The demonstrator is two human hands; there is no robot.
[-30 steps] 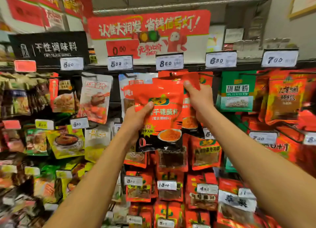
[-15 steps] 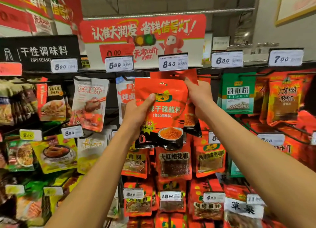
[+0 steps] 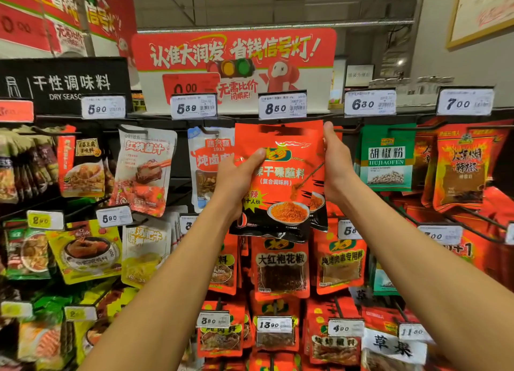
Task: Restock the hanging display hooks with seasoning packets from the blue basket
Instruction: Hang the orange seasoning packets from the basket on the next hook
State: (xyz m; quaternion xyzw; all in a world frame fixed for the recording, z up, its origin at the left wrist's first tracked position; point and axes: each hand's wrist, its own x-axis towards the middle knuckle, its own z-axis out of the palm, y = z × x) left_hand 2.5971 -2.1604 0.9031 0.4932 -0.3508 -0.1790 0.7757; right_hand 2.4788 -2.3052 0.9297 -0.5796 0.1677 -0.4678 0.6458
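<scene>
The left hand [image 3: 236, 181] grips the red seasoning packet [image 3: 281, 176] at its left edge, thumb across the front; the right hand [image 3: 333, 167] holds its right edge; the packet stands upright between them, top just under the 8.50 price tag [image 3: 282, 105] (hook itself hidden); readable: 干碟蘸料, 复合调味料.

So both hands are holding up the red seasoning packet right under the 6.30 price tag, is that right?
Not quite. In the head view the left hand and right hand hold the red seasoning packet under the 8.50 price tag, not 6.30.
</scene>
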